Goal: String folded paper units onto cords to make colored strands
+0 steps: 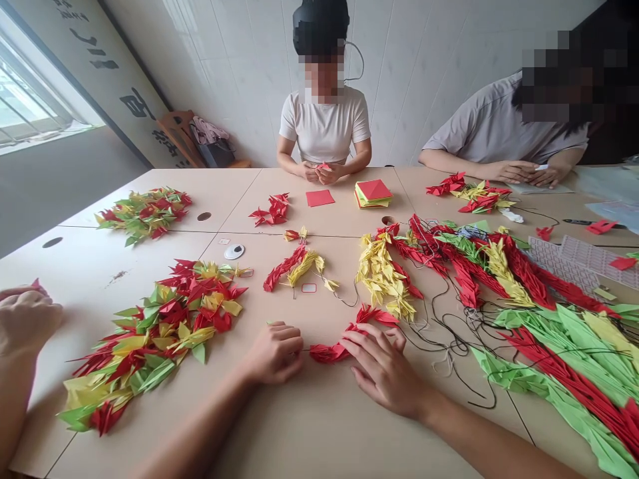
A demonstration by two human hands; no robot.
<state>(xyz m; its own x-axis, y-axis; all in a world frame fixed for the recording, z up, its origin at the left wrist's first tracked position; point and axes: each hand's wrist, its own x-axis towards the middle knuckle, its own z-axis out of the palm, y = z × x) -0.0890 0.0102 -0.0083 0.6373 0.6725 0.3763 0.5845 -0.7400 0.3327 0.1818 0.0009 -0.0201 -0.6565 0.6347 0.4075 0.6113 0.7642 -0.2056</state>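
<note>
My left hand (277,352) is closed, knuckles up, low over the table. A short dark string runs from its fingers to a strand of red folded-paper cranes (327,352). Over that strand, my right hand (384,369) curves its fingers and holds the red cranes from above; part of the strand is hidden beneath it. Beyond my hands lie a short red and yellow crane strand (302,266) and a bunch of yellow cranes (382,266). To the left of my left hand spreads a large pile of mixed red, yellow and green cranes (164,326).
Loose black strings (449,332) tangle beside long green and red crane strands (564,352) on the right. Square paper (373,193) is stacked at the far side. A person opposite (324,126) folds red paper; another leans in at right. Someone's hand (30,316) is at left.
</note>
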